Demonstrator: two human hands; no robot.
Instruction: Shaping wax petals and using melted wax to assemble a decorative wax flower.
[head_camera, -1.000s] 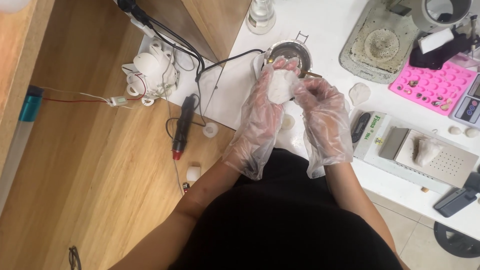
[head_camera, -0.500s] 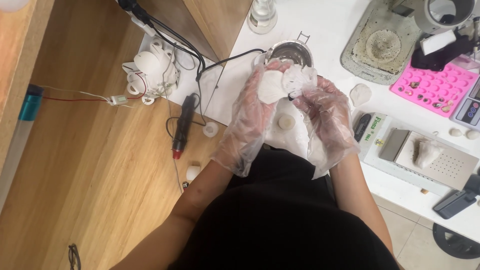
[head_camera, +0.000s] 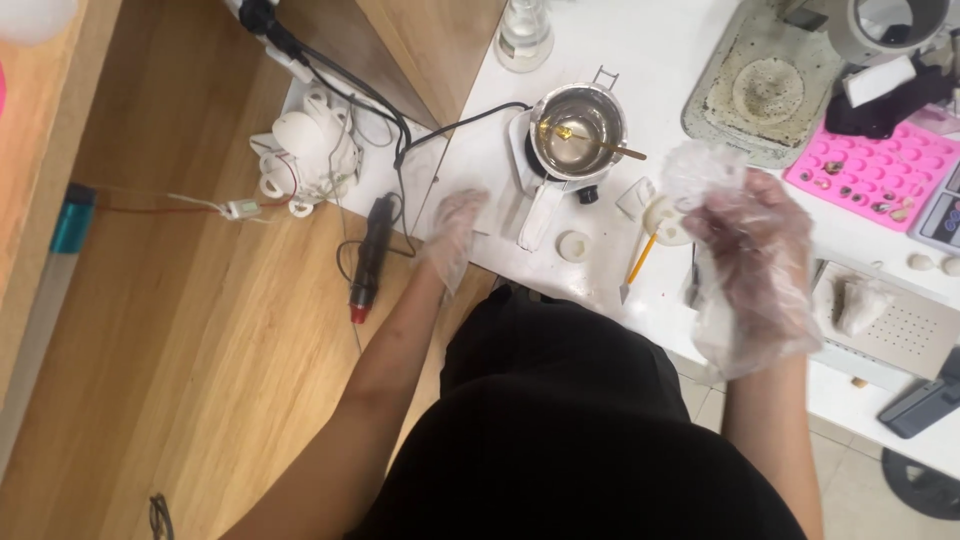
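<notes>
Centre frame: left hand (head_camera: 455, 232) gloved, fingers flat on white table (head_camera: 470, 130) beside pot (head_camera: 576, 130). Right hand (head_camera: 752, 250) raised, fingers curled, grip unclear. Pink mould (head_camera: 880, 170) upper right. Wood floor (head_camera: 150, 350) left.

Both the left hand (head_camera: 455, 228) and the right hand (head_camera: 752, 248) wear loose, crinkled, see-through plastic gloves that bag past the wrists. The forearms are bare. The person wears a black garment.
</notes>
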